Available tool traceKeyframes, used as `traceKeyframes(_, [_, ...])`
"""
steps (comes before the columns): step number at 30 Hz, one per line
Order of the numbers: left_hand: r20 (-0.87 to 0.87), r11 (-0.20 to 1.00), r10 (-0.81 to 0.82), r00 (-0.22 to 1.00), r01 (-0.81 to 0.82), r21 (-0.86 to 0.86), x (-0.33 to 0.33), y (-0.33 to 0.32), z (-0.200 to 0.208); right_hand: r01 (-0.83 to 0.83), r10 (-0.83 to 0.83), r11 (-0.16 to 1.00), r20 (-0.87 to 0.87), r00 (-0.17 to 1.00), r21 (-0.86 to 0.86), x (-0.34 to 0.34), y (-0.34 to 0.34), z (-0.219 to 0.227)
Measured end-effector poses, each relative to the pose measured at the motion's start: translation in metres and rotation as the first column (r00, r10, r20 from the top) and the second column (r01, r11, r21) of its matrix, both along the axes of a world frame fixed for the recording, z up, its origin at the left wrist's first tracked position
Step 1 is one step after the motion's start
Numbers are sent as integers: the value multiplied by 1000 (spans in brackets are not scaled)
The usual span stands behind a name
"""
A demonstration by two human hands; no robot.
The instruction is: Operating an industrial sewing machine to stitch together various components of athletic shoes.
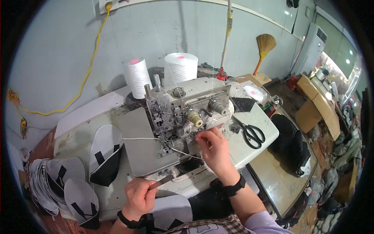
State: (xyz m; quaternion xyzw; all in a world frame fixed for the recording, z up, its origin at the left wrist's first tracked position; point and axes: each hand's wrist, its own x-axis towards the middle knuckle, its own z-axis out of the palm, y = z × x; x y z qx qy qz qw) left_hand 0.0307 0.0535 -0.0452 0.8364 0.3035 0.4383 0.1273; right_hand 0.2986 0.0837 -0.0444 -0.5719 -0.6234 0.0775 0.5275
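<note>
A dark grey, flat, narrow strip (163, 181) juts out of my left hand (139, 196), which is closed around it in front of the machine's plate. My right hand (214, 150) is pinched at the front of the sewing machine (167, 113), just below its tension knobs (194, 118). What those fingers hold, if anything, is hidden. A white cord (140, 138) runs from a grey-and-black shoe-shaped piece (106, 152) on the left to the machine's needle area. More white cord (187, 153) passes from there toward my right wrist.
Black scissors (251, 132) lie on the machine table right of my right hand. Two white thread cones (181, 68) stand behind the machine. Stacked grey pieces (58, 179) sit at left; another piece (170, 210) is near my lap. Black fabric (288, 144) lies at right.
</note>
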Motion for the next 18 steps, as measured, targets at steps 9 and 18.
traceKeyframes(9, [8, 1000, -6, 1000, 6, -18, -1, -1, -3, 102, -99, 994, 98, 990, -31, -20, 4, 7])
traceKeyframes(18, [33, 998, 30, 999, -28, -60, 1, -4, -6, -113, 110, 993, 92, 990, 25, -4, 13, 5])
